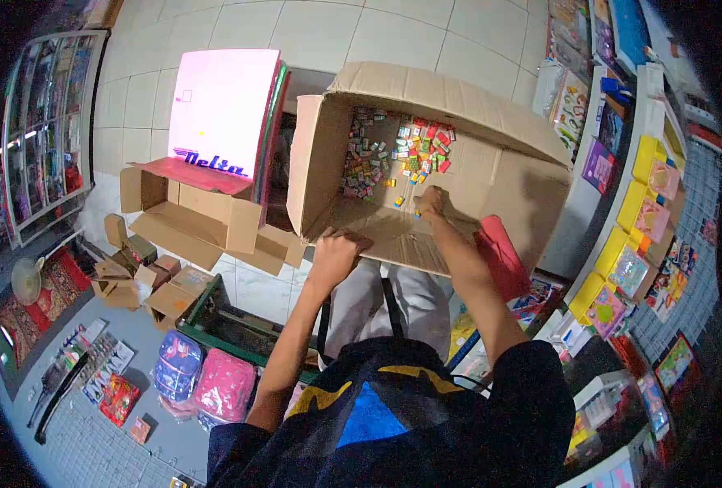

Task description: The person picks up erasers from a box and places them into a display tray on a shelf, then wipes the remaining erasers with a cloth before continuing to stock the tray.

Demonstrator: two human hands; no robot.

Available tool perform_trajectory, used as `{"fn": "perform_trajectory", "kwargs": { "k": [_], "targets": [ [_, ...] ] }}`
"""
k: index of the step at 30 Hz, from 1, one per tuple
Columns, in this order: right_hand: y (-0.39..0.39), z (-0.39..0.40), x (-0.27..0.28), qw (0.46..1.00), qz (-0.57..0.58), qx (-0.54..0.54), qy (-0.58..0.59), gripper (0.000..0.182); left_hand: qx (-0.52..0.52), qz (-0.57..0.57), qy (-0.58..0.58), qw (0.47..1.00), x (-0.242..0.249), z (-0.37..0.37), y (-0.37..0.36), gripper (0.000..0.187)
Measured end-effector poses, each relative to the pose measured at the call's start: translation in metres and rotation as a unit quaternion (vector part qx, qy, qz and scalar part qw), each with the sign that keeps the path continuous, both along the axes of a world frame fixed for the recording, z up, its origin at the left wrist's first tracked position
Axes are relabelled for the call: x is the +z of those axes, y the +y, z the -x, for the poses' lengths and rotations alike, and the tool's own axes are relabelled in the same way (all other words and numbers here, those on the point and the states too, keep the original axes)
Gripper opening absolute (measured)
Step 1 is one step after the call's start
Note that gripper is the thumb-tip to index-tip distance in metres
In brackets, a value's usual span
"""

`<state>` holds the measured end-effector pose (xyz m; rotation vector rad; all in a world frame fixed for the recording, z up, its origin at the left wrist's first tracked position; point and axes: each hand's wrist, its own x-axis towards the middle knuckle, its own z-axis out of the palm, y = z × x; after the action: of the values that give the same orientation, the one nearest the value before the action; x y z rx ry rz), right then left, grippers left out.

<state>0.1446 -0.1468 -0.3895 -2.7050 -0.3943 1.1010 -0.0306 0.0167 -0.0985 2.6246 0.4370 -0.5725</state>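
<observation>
A large open cardboard box [450,85] stands in front of me. On its bottom lie many small colourful block-shaped pieces [426,150], too small to name; some are red and white, others yellow and blue. My left hand [340,248] is closed over the box's near-left edge. Inside the box is my right hand [431,202], fingers pointing down and drawn together beside a few loose yellow-blue pieces. What its fingertips hold, if anything, is hidden. A red flat piece [503,256] rests at the box's near-right corner, next to my right forearm.
Left of the box stands a pink folder-like stack [224,110] marked "Delta" above a smaller open carton [190,224]. Wrapped blue [179,366] and pink bags [225,385] lie lower left. Shelves with yellow trays [613,268] line the right. A glass cabinet [52,134] stands far left.
</observation>
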Motion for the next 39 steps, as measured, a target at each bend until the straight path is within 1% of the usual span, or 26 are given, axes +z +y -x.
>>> {"fn": "perform_trajectory", "kwargs": {
  "k": [1,2,4,7,8,10,12,14,15,16,17,19,22,24,25,26,27,28,29,30,31,33,34,37,39],
  "targets": [
    [-0.002,-0.007,0.007,0.999,0.036,-0.003,0.035,0.044,0.001,-0.001,-0.005,1.0,0.001,0.0,-0.001,0.012],
    [-0.005,-0.011,0.014,0.997,0.05,0.018,0.057,0.044,-0.012,-0.008,0.009,1.0,0.002,-0.001,-0.002,0.011],
    [-0.005,-0.022,0.017,0.991,0.073,0.06,0.099,0.045,-0.04,-0.029,0.035,0.998,0.006,-0.006,0.003,0.026],
    [-0.009,-0.018,0.023,0.987,0.063,0.1,0.112,0.043,-0.055,-0.055,0.003,0.997,-0.009,0.0,0.002,0.025],
    [-0.006,-0.016,0.022,0.983,0.089,0.112,0.118,0.043,-0.052,-0.038,-0.002,0.998,-0.012,0.003,0.001,0.024],
    [0.0,-0.008,0.016,0.972,0.139,0.137,0.133,0.042,-0.048,-0.005,-0.009,0.999,-0.001,0.0,0.005,0.024],
    [0.002,0.002,0.01,0.98,0.089,0.123,0.129,0.042,-0.045,0.0,0.017,0.999,0.001,0.0,0.003,0.025],
    [-0.003,0.008,-0.02,0.983,0.074,0.134,0.104,0.042,-0.06,-0.013,0.054,0.997,0.0,-0.002,0.003,0.025],
    [-0.012,0.013,-0.059,0.981,0.085,0.151,0.083,0.042,-0.076,-0.028,0.08,0.993,-0.001,-0.002,0.002,0.025],
    [-0.016,0.014,-0.08,0.979,0.095,0.168,0.062,0.041,-0.093,-0.043,0.105,0.989,-0.002,-0.002,0.002,0.025],
    [-0.011,0.014,-0.061,0.985,0.063,0.148,0.059,0.038,-0.082,-0.035,0.079,0.993,-0.002,-0.001,0.001,0.025],
    [0.003,0.012,-0.006,0.993,-0.005,0.107,0.049,0.034,-0.063,-0.024,0.021,0.998,-0.001,-0.001,0.002,0.025],
    [0.012,0.001,0.022,0.994,-0.003,0.087,0.062,0.051,-0.097,-0.022,0.056,0.994,0.011,-0.005,0.001,0.033],
    [0.02,-0.02,0.049,0.978,-0.112,0.102,0.144,0.051,-0.113,0.012,0.022,0.993,0.007,0.004,0.001,0.044],
    [0.019,-0.028,0.065,0.963,-0.165,0.114,0.182,0.051,-0.121,0.03,0.004,0.992,0.032,-0.007,0.006,0.05],
    [0.02,-0.035,0.081,0.948,-0.223,0.07,0.217,0.044,-0.093,0.156,0.148,0.972,0.057,-0.025,0.009,0.066],
    [0.021,-0.039,0.098,0.926,-0.28,0.03,0.251,0.038,-0.009,0.217,0.049,0.975,0.051,-0.025,0.009,0.066],
    [0.023,-0.041,0.116,0.898,-0.335,-0.007,0.285,0.032,0.072,0.278,-0.051,0.956,0.032,-0.019,0.005,0.067],
    [0.025,-0.044,0.142,0.895,-0.356,-0.012,0.269,0.031,0.149,0.339,-0.15,0.917,0.025,-0.019,0.003,0.067],
    [0.03,-0.043,0.187,0.891,-0.376,-0.017,0.254,0.03,0.219,0.378,-0.19,0.879,0.035,-0.028,0.004,0.061],
    [0.032,-0.041,0.228,0.886,-0.396,-0.023,0.24,0.029,0.249,0.386,-0.199,0.866,0.041,-0.035,0.002,0.056],
    [0.035,-0.032,0.292,0.872,-0.425,-0.016,0.243,0.032,0.31,0.403,-0.211,0.835,0.047,-0.046,-0.004,0.049],
    [0.034,-0.027,0.314,0.864,-0.439,-0.013,0.246,0.034,0.321,0.458,-0.229,0.797,0.048,-0.05,-0.006,0.04],
    [0.031,-0.014,0.356,0.855,-0.492,0.019,0.16,0.037,0.306,0.54,-0.249,0.744,0.055,-0.059,-0.011,0.034],
    [0.024,-0.008,0.39,0.866,-0.481,-0.01,0.137,0.036,0.303,0.564,-0.241,0.729,0.063,-0.06,-0.01,0.03]
  ]
}}
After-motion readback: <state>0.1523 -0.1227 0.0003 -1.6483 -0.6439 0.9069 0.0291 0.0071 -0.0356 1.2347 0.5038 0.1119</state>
